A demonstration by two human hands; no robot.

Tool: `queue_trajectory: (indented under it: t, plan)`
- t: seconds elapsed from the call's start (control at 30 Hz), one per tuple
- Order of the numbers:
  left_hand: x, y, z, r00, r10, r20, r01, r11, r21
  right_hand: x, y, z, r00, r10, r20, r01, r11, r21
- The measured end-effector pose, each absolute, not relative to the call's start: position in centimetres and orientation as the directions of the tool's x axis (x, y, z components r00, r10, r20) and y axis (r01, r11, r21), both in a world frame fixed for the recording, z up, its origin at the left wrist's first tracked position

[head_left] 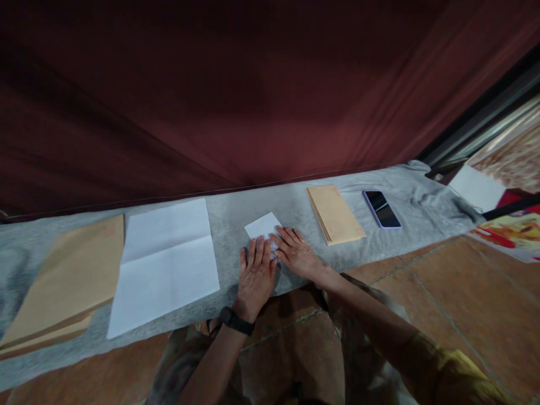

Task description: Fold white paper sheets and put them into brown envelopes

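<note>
A small folded sheet of white paper (263, 224) lies on the grey cloth, its near part covered by my hands. My left hand (256, 275), with a dark band on the wrist, rests flat on the paper's near left side, fingers stretched forward. From the right, my right hand (296, 252) lies on the paper's near right edge with its fingers spread. The two hands almost meet over the paper, and what is under the palms is hidden. Neither hand is wrapped round anything.
Left of my hands lies a large creased white sheet (169, 259), beside big brown envelopes (80, 270). To the right are a stack of small brown envelopes (335, 214) and a phone (382, 209) on the grey cloth (236, 205). A dark red curtain (261, 112) hangs behind.
</note>
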State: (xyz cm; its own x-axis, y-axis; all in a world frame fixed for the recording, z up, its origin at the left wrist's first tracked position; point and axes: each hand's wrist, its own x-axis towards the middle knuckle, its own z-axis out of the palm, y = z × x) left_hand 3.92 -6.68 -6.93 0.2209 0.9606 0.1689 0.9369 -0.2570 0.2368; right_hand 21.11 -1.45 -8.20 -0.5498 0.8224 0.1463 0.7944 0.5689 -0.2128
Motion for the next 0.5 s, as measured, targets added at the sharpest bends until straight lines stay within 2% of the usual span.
queue_trajectory:
  t: [0.3,0.5]
  plan:
    - [3.3,-7.1,-7.2,0.22,0.959,0.177,0.94,-0.257,0.223,21.8,-0.8,-8.5,-0.473,0.86,0.193,0.843,0.505,-0.184]
    - [2.8,-7.3,-7.2,0.227,0.958,0.177,0.942,-0.262,0.211,22.2,-0.2,-8.3,-0.427,0.891,0.153,0.879,0.449,-0.163]
